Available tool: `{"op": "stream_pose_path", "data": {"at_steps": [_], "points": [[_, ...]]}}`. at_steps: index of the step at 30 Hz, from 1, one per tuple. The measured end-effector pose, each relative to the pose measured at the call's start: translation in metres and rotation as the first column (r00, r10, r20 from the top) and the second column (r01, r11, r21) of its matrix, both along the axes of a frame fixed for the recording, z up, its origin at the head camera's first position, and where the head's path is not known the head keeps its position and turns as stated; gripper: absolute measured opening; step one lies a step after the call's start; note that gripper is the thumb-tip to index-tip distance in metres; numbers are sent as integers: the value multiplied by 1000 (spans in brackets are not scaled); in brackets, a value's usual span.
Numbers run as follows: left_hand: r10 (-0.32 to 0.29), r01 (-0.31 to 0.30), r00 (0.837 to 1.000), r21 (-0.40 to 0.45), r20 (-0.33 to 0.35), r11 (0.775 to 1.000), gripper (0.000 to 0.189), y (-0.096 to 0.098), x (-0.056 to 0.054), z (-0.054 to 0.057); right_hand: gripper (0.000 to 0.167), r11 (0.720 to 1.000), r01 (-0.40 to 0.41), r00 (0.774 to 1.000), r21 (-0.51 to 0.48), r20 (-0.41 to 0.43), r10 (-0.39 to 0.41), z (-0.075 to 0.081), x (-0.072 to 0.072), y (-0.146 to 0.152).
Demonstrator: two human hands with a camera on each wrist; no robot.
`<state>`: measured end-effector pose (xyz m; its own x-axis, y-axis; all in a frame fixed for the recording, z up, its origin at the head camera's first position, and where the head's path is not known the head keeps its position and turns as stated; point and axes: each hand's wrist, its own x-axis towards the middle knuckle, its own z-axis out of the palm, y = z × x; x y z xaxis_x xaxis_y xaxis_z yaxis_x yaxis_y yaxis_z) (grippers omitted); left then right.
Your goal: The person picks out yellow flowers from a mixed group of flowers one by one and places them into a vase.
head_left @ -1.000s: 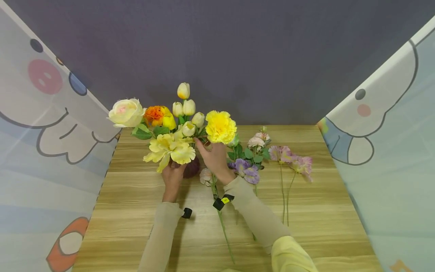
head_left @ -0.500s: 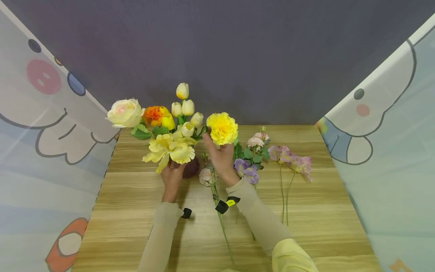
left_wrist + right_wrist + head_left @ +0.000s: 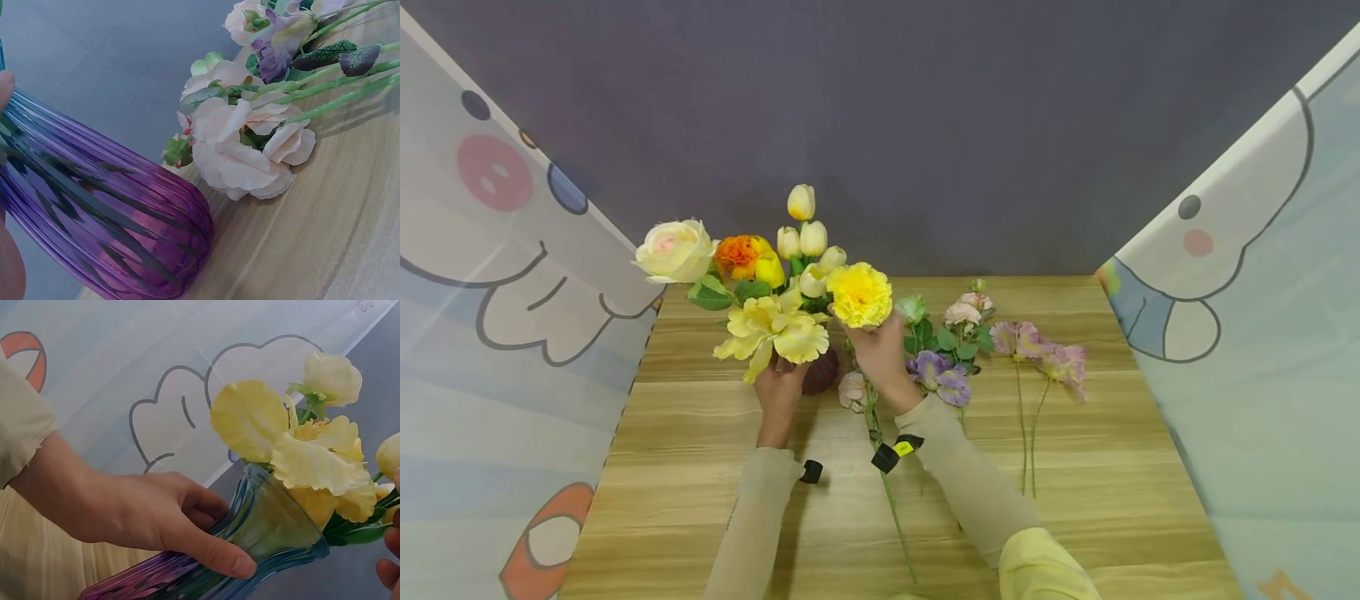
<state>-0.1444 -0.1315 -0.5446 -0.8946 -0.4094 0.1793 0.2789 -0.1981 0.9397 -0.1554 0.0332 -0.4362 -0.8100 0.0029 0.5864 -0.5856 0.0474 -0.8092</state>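
My left hand (image 3: 778, 396) grips the neck of a ribbed glass vase (image 3: 275, 519), blue at its flared mouth and purple-pink at the base (image 3: 169, 231). In the vase stand a pale yellow ruffled flower (image 3: 319, 462), cream tulips (image 3: 812, 239), a white rose (image 3: 676, 252) and an orange flower (image 3: 737, 256). To the right of the mouth, my right hand (image 3: 882, 354) holds a bright yellow carnation (image 3: 860, 295) just below its bloom, which hides the stem and most fingertips. Only a few right fingers (image 3: 392, 544) show at the edge of the right wrist view.
Right of the vase lie pale pink roses (image 3: 244, 150), a purple flower (image 3: 942, 377), a pink rose spray (image 3: 964, 314) and two mauve flowers (image 3: 1063, 364) with long stems. A dark wall (image 3: 925, 142) stands behind the wooden table (image 3: 1112, 467), with printed panels at both sides.
The carnation, in my right hand, first shifts slightly right, away from the tulips, then comes back left and lower beside them. My left hand stays on the vase.
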Motion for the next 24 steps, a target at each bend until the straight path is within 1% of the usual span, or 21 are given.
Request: {"op": "stream_pose_path", "data": {"at_steps": [1, 4, 8, 11, 12, 14, 17, 19, 23, 24], "points": [[-11, 11, 1000, 25, -10, 1000, 64, -1, 0, 0, 24, 1000, -2, 1000, 2, -3, 2, -1, -1, 0], [-17, 19, 999, 49, -33, 999, 67, -1, 0, 0, 25, 1000, -7, 1000, -5, 14, 8, -1, 0, 0], [23, -24, 999, -41, -28, 999, 66, -3, 0, -1, 26, 999, -20, 999, -44, 39, 22, 0, 0, 0], [3, -3, 999, 1, -45, 1000, 65, -3, -1, -2, 27, 997, -36, 997, -70, 60, 40, 1, 0, -1], [-13, 15, 998, 39, -54, 999, 65, -3, -1, -2, 26, 997, -35, 997, -70, 69, 40, 1, 0, -1], [-35, 40, 997, 87, -67, 995, 66, -3, -1, -2, 23, 996, -44, 994, -73, 94, 51, 2, 2, -1], [-50, 58, 996, 114, -72, 992, 66, -2, -2, -2, 21, 994, -58, 989, -91, 132, 70, 4, 7, 0], [-33, 37, 998, 67, -59, 997, 66, -1, -3, -2, 23, 992, -69, 984, -103, 154, 85, 10, 12, 0], [-11, 12, 998, 21, -59, 1000, 65, 1, -3, -2, 21, 995, -52, 979, -84, 190, 67, 18, 25, 3], [5, -5, 998, -11, -60, 1000, 66, 2, -3, -2, 21, 996, -49, 978, -73, 199, 62, 19, 29, 4]]}}
